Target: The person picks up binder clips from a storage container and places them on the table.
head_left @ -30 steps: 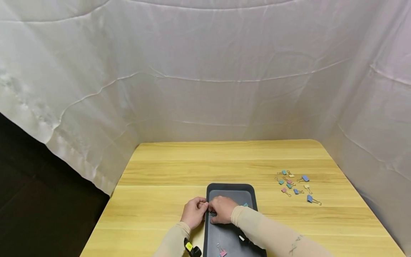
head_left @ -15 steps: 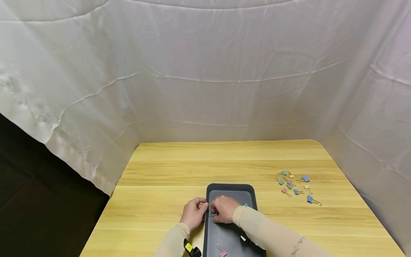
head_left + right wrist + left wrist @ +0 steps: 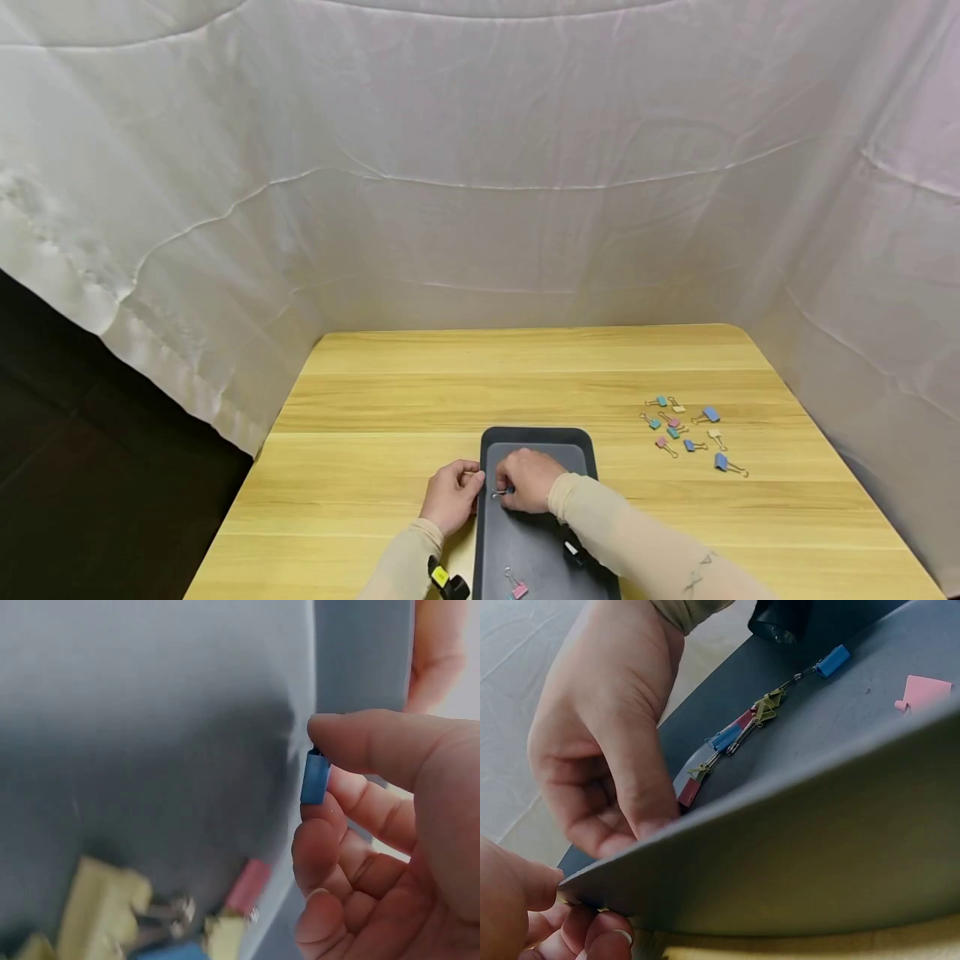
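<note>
My right hand (image 3: 531, 481) is inside the dark grey tray (image 3: 525, 546), near its left wall. In the right wrist view its thumb and fingers pinch a small blue binder clip (image 3: 315, 778), whose metal handles are mostly hidden. At the tray's left rim, my left hand (image 3: 452, 496) pinches the edge, thumb on one side and fingers on the other. Red, yellow and blue binder clips (image 3: 727, 739) lie in a line along the tray wall in the left wrist view. A pink binder clip (image 3: 519, 591) lies apart on the tray floor.
Several loose binder clips (image 3: 690, 447) in blue, teal, pink and yellow lie scattered on the wooden table (image 3: 390, 392), right of the tray. Pale curtains (image 3: 525, 250) surround the back and sides. A wrist camera (image 3: 450, 582) sits by my left sleeve.
My right hand has shifted slightly right and upward, away from the left tray wall, carrying the blue binder clip. A teal clip near its sleeve is now hidden. The left hand stays put.
</note>
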`<state>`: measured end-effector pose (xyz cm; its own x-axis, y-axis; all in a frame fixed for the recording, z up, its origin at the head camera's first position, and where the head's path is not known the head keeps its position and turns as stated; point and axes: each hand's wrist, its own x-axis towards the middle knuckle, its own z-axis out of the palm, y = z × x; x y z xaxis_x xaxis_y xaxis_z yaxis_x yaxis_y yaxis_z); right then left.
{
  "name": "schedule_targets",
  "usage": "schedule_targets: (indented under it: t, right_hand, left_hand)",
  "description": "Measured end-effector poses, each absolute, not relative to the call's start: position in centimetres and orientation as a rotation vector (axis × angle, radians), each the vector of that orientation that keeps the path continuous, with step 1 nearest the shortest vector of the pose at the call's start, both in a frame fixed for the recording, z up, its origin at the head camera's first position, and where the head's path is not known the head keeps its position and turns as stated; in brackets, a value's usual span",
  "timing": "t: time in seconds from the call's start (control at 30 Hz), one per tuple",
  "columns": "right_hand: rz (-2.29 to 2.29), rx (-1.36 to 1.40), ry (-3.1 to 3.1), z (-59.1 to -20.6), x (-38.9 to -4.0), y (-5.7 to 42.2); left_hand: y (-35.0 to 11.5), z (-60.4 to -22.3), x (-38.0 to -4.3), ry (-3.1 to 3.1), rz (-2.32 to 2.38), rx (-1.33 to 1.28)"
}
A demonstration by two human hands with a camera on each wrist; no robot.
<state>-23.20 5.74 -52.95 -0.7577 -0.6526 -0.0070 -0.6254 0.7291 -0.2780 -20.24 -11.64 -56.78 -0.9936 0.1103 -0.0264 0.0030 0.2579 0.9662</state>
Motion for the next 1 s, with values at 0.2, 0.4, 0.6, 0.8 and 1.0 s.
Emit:
schedule_targets:
  t: [0.2,0.4,0.6,0.8,1.0]
  right_hand:
    - [-0.508,-0.956,2.834,-51.2,-23.8,7.9]
    - [-0.577,-0.790,2.899,-49.8,-24.4,11.9]
    - [-0.675,-0.634,2.983,-49.3,-24.5,17.9]
    - [-0.670,-0.474,3.032,-50.2,-23.5,25.1]
    - [-0.579,-0.347,3.061,-51.5,-22.1,30.1]
  left_hand:
    - [-11.6,-56.7,-20.2,2.419,1.866,0.107]
    - [-11.6,-56.8,-20.3,2.430,1.854,0.109]
    - [-11.5,-56.8,-20.3,2.427,1.859,0.112]
    - [-11.4,-56.7,-20.1,2.441,1.845,0.119]
    - [-11.6,-56.6,-20.0,2.441,1.843,0.116]
